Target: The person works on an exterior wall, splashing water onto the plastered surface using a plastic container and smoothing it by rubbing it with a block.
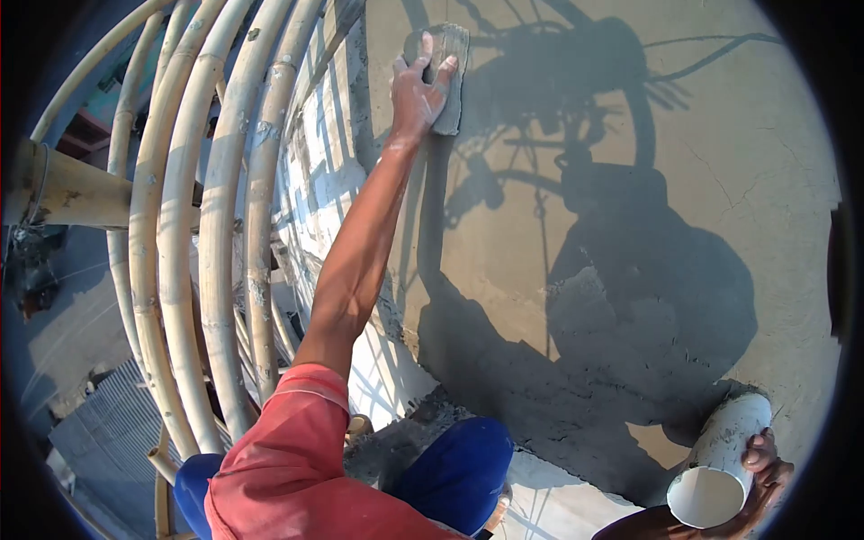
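Note:
My left hand (419,97), dusted with pale powder, is wrapped round a flat, rough grey block (453,79) that lies against the plastered wall (486,261) near the top of the view. At the lower right my right hand (763,468) grips a short white pipe (740,432) smeared with grey. Its open end faces me, and its far end meets the wall. Darker, rougher plaster (576,423) covers the wall's lower part, left of the pipe. The palm side of my right hand is hidden behind the pipe.
Curved-looking bamboo poles (229,180) run along the left, crossed by a thicker pole (85,187). Below them lies a corrugated sheet (112,441). A white, splattered ledge (382,369) borders the wall. My knees in blue trousers (463,468) are at the bottom. Shadows fall across the wall.

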The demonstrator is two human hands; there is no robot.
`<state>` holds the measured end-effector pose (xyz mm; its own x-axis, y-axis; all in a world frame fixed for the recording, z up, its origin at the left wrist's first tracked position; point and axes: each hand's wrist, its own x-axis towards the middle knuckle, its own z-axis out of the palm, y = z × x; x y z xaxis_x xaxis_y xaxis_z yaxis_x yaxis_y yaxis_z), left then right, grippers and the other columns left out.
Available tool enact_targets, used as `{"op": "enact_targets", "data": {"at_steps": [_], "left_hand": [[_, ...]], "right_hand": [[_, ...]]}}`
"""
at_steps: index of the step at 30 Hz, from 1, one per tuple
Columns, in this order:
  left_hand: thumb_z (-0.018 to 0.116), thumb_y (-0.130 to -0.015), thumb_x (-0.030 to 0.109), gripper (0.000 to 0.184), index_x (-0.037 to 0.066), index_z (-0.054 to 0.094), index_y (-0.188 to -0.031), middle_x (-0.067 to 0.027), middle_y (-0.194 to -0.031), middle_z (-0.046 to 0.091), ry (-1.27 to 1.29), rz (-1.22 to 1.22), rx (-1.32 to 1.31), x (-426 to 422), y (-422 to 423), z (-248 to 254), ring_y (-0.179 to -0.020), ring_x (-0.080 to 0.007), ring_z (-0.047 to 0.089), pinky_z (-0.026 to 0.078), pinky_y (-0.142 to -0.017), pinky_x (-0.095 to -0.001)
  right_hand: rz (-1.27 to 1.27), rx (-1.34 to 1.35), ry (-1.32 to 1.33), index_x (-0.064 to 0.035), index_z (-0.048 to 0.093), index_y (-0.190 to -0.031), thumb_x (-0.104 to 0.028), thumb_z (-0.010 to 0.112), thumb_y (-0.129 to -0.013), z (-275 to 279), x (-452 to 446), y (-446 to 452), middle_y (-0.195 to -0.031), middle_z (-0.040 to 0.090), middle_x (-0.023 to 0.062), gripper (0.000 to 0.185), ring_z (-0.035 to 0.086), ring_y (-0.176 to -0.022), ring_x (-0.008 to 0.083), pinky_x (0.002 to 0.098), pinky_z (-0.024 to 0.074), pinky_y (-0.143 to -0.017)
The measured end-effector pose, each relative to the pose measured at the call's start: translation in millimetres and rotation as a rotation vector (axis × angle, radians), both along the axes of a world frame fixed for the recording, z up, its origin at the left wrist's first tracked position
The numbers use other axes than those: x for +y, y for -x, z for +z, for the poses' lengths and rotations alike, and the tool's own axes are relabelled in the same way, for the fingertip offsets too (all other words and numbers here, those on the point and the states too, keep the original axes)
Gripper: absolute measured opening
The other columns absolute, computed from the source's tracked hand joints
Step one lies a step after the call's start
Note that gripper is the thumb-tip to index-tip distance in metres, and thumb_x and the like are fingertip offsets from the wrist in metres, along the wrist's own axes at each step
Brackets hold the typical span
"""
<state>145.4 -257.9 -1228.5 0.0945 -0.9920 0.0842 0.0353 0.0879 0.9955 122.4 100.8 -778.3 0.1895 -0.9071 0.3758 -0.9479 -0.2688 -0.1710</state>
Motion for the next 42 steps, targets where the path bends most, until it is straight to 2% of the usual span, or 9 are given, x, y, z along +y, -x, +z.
{"op": "enact_targets", "data": {"at_steps": [7,13,17,20,25,29,35,39,42], "left_hand": [[0.057,-0.083,0.044,0.06,0.014,0.043,-0.133,-0.0358,-0.127,0.038,-0.2,-0.11,-0.021,45.8,-19.7,-29.9,-0.119,-0.0473,0.039,0.031,-0.101,-0.0413],[0.06,-0.081,0.045,0.06,0.015,0.047,-0.131,-0.0325,-0.131,0.036,0.248,0.025,0.052,34.8,-5.3,116.5,-0.12,-0.0484,0.036,0.03,-0.1,-0.0512],[0.053,-0.081,0.055,0.068,0.023,0.035,-0.138,-0.0314,-0.131,0.037,-0.184,-0.059,0.058,-70.8,-3.7,65.6,-0.119,-0.0447,0.039,0.032,-0.1,-0.0464],[0.051,-0.083,0.053,0.069,0.016,0.032,-0.139,-0.0371,-0.133,0.028,-0.196,-0.072,-0.021,32.9,-3.3,-34.2,-0.123,-0.0482,0.033,0.028,-0.102,-0.0433],[0.05,-0.09,0.035,0.064,0.003,0.027,-0.14,-0.0359,-0.138,0.018,0.136,-0.209,-0.046,254.1,-23.8,53.5,-0.129,-0.0445,0.022,0.02,-0.104,-0.0454],[0.048,-0.09,0.038,0.063,0.003,0.029,-0.139,-0.0365,-0.135,0.025,0.143,-0.102,-0.146,199.7,-16.6,91.7,-0.127,-0.0443,0.028,0.023,-0.103,-0.043],[0.044,-0.09,0.047,0.066,0.013,0.022,-0.142,-0.0358,-0.131,0.033,-0.201,-0.143,0.043,149.6,-10.9,-17.7,-0.12,-0.0473,0.035,0.026,-0.101,-0.0471],[0.047,-0.091,0.035,0.063,0.006,0.022,-0.142,-0.0361,-0.14,0.013,0.081,-0.238,0.003,295.7,-22.0,51.6,-0.13,-0.0476,0.016,0.013,-0.104,-0.0536],[0.048,-0.091,0.034,0.06,0.01,0.027,-0.141,-0.0342,-0.14,0.014,0.298,-0.248,-0.049,245.0,-21.0,159.3,-0.131,-0.0466,0.016,0.014,-0.105,-0.0527]], "right_hand": [[-0.363,-0.202,0.225,-0.0032,0.043,-0.099,-0.025,0.041,-0.087,-10.9,-1.7,-34.7,-0.085,0.054,0.0154,0.025,0.057,-0.086,0.0285,0.0452,0.041,-0.09],[-0.536,-0.205,0.312,-0.0007,0.046,-0.083,-0.03,0.03,-0.089,-18.7,-8.4,-43.1,-0.07,0.055,0.0137,0.034,0.057,-0.079,0.0263,0.0438,0.038,-0.091],[-0.543,-0.139,0.331,-0.0029,0.045,-0.077,-0.027,0.034,-0.085,-26.2,-24.4,-56.6,-0.066,0.055,0.0131,0.028,0.057,-0.07,0.0252,0.0451,0.0393,-0.089],[-0.505,-0.132,0.428,-0.004,0.04,-0.07,-0.023,0.037,-0.081,-27.0,-24.1,-52.2,-0.062,0.053,0.0154,0.022,0.055,-0.066,0.0252,0.0459,0.0391,-0.089],[-0.506,-0.19,0.324,-0.0032,0.043,-0.069,-0.02,0.042,-0.084,-18.9,-36.6,-60.6,-0.059,0.056,0.0148,0.022,0.057,-0.066,0.0241,0.0435,0.0402,-0.087],[-0.426,-0.313,0.295,-0.0008,0.048,-0.07,-0.015,0.05,-0.082,-15.8,-38.4,-61.1,-0.061,0.059,0.0148,0.019,0.059,-0.062,0.0219,0.0391,0.0464,-0.077],[-0.426,-0.258,0.217,-0.0004,0.055,-0.069,-0.015,0.056,-0.082,-10.2,-32.4,-57.3,-0.059,0.061,0.0073,0.019,0.057,-0.056,0.0141,0.0259,0.0446,-0.06],[-0.433,-0.372,0.156,-0.0011,0.057,-0.07,-0.018,0.06,-0.082,-9.3,-30.4,-52.9,-0.058,0.06,0.0045,0.02,0.056,-0.056,0.0091,0.0224,0.0403,-0.054],[-0.387,-0.44,0.181,0.0001,0.058,-0.071,-0.018,0.06,-0.082,-15.8,-29.9,-50.6,-0.059,0.06,0.0043,0.021,0.055,-0.056,0.0075,0.0216,0.0399,-0.053]]}}
